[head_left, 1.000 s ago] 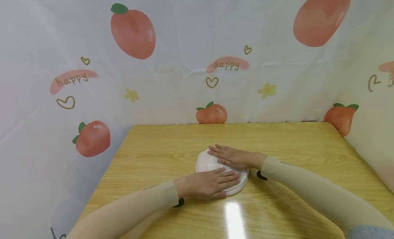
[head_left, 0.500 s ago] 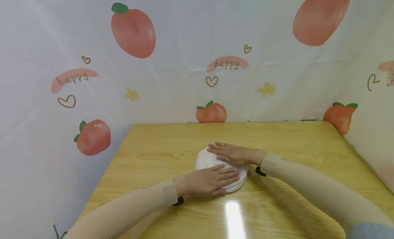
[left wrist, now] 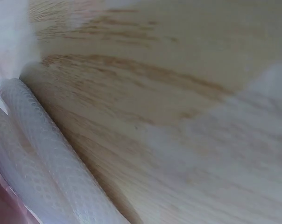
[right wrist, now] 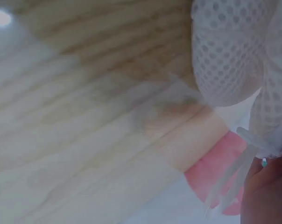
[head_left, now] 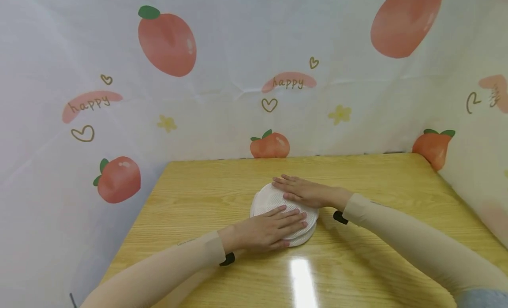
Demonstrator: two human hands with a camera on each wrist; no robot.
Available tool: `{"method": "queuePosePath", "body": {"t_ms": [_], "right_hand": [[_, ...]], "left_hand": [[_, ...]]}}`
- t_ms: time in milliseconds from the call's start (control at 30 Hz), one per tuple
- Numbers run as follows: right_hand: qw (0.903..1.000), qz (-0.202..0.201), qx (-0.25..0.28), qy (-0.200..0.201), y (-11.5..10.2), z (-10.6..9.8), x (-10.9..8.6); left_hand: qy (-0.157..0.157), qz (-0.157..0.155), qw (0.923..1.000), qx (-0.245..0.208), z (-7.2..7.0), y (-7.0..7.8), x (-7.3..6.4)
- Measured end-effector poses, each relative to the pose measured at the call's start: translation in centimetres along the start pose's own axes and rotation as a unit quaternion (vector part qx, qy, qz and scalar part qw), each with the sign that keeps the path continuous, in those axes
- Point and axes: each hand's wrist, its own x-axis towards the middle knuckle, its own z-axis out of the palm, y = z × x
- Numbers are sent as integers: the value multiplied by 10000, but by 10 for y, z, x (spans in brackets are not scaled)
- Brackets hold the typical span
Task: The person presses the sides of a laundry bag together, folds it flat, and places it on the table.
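A round, flat white mesh thing (head_left: pixel 267 202) lies on the wooden table, and its layers sit slightly offset. My left hand (head_left: pixel 263 231) rests palm down with straight fingers across its near side. On the far side my right hand (head_left: pixel 303 192) presses flat, fingers extended toward the left. Up close in the left wrist view, two thick, rounded mesh rims (left wrist: pixel 61 163) lie side by side, with bits of my hand at the left edge. Coarse padded mesh (right wrist: pixel 225 56) fills the upper right of the right wrist view, with thin white cords (right wrist: pixel 236 172) hanging beside my hand (right wrist: pixel 267 200).
The wooden table (head_left: pixel 198 184) reaches back to a white cloth backdrop (head_left: pixel 226 47) printed with fruit, hearts and "happy". Cloth also borders the left and right sides. A bright light reflection (head_left: pixel 303 281) shows on the tabletop near the front.
Both hands have shifted a little away from me, the right more than the left. The upper layer of the white mesh thing has slid slightly toward the far side. The head view has turned slightly.
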Motion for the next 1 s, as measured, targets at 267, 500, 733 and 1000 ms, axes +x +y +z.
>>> {"method": "queuePosePath", "body": {"t_ms": [267, 500, 733, 1000], "right_hand": [[9998, 50, -43, 189, -5, 9, -27], [9983, 169, -62, 558, -28, 17, -48], [9969, 637, -339, 328, -42, 35, -49], [9981, 409, -385, 261, -41, 51, -47]], "left_hand": [[262, 70, 9991, -321, 1, 1, -2], [1553, -827, 9822, -652, 0, -13, -19], [325, -2203, 9476, -2290, 7, -33, -23], [-374, -2258, 9479, -2217, 21, -27, -23]]}}
